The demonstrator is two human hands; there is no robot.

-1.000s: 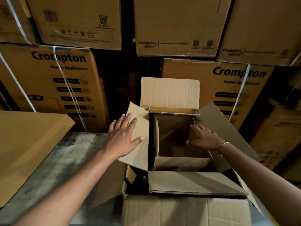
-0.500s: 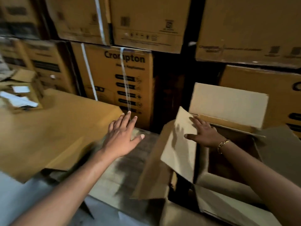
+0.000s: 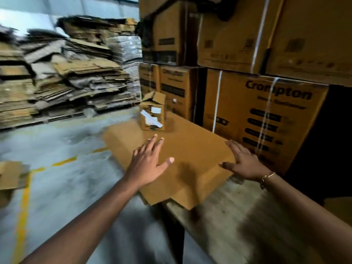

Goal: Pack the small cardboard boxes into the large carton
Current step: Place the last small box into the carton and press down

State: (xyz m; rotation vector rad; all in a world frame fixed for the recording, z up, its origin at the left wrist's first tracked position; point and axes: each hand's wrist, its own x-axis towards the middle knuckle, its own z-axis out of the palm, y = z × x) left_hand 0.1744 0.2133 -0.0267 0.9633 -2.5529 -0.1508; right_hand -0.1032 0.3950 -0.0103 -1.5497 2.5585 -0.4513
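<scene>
One small cardboard box (image 3: 152, 113) is standing at the far end of a flat brown cardboard sheet (image 3: 192, 149), which is lying on the table (image 3: 228, 216) and overhanging its left edge. The box is brown and roughly cubic, its top flaps are standing open, and white labels or paper slips are showing on its near face; blur is hiding the print. Two hands are reaching over the near part of the sheet, well short of the box. The left hand (image 3: 147, 165) is spreading straight fingers with the thumb out and gripping nothing; whether the palm is touching the sheet cannot be told. The right hand (image 3: 245, 162), with one bracelet (image 3: 267, 179) on its wrist, is holding its fingers straight at the sheet's right edge, also grasping nothing. Six printed cartons (image 3: 266, 115) are standing along the right, three above three. Piles of flattened cardboard (image 3: 66, 77) are lying at far left beyond the floor (image 3: 62, 187).
</scene>
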